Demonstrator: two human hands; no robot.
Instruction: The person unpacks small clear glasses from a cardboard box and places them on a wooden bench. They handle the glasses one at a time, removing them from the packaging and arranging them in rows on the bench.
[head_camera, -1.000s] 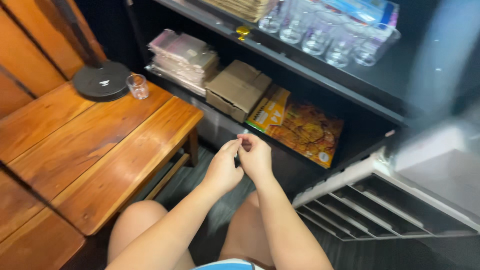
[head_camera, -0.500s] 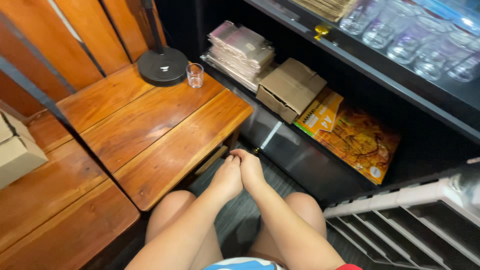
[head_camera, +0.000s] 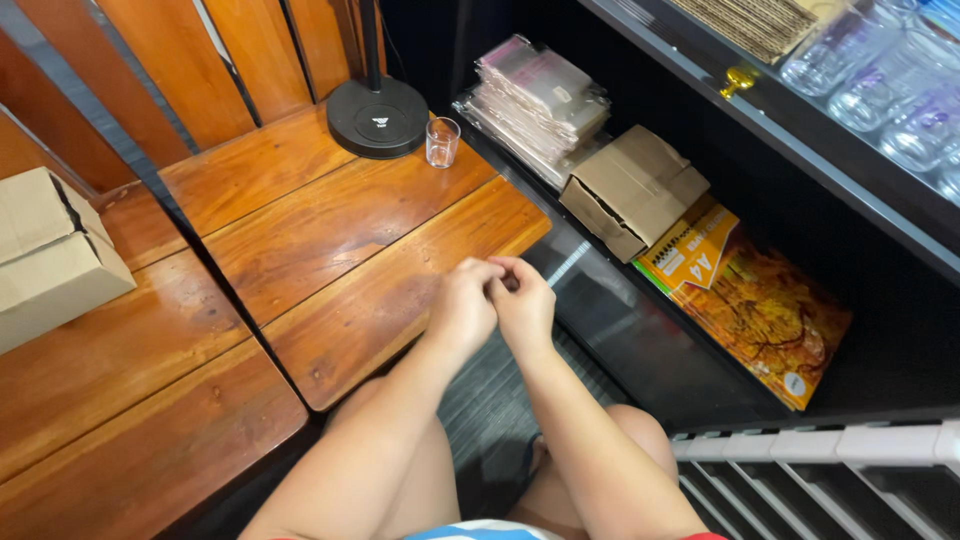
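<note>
I see my left hand (head_camera: 462, 305) and right hand (head_camera: 524, 305) pressed together at the fingertips over the wooden table (head_camera: 330, 230) edge, perhaps pinching something hidden, so I should pull slowly and gently.

Wooden bench (head_camera: 330, 230): black round stand base (head_camera: 378, 117) at back, small glass (head_camera: 442, 142) just right of base, cardboard box (head_camera: 50, 255) far left of base.

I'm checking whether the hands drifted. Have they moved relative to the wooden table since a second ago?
Yes. The left hand and right hand now sit beside the wooden table corner; earlier they were further toward the shelf.
</note>
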